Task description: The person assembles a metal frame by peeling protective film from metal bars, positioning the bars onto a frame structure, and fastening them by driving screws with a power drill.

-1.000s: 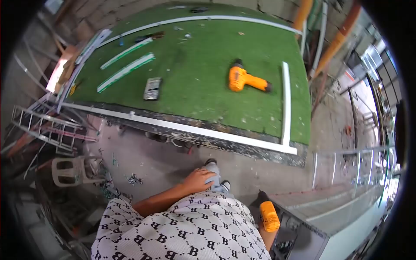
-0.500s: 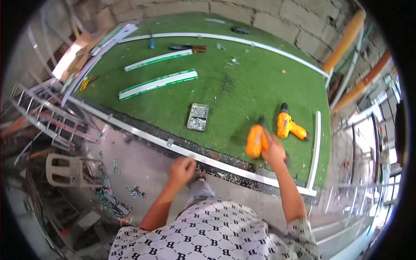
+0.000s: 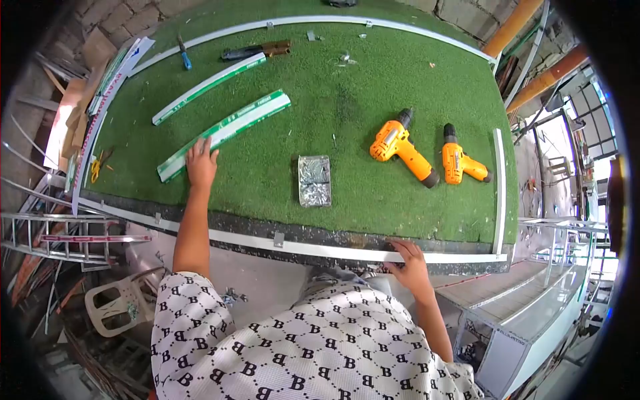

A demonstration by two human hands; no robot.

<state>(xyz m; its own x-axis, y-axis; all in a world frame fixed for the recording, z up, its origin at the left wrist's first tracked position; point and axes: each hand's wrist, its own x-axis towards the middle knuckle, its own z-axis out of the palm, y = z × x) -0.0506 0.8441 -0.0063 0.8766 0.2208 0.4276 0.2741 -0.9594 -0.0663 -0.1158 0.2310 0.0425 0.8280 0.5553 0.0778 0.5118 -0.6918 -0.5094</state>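
Note:
My left hand (image 3: 201,164) lies on the near green-and-white strip (image 3: 250,119); its fingers rest over the lower part and the thumb is spread to the side. Behind it is a second, narrower green-and-white strip (image 3: 210,88). On the white frame bar (image 3: 327,251) along the near table edge rests my right hand (image 3: 410,267), fingers stretched out and thumb apart. Two orange cordless drills lie on the green surface to the right, a larger drill (image 3: 403,148) and a smaller drill (image 3: 459,160). A metal tray (image 3: 314,181) of small screws or similar fasteners sits near the middle.
White bars run along the far side (image 3: 320,21) and right side (image 3: 500,193) of the table. A blue-handled tool (image 3: 185,56), dark pliers-like tool (image 3: 257,51) and yellow-handled scissors (image 3: 98,169) lie at left. A plastic chair (image 3: 110,308) and ladder (image 3: 73,238) stand beside the table.
The larger drill has been put down beside the smaller one, and my right hand has moved back to the near bar. My left hand has reached forward onto the strip. The camera view has shifted.

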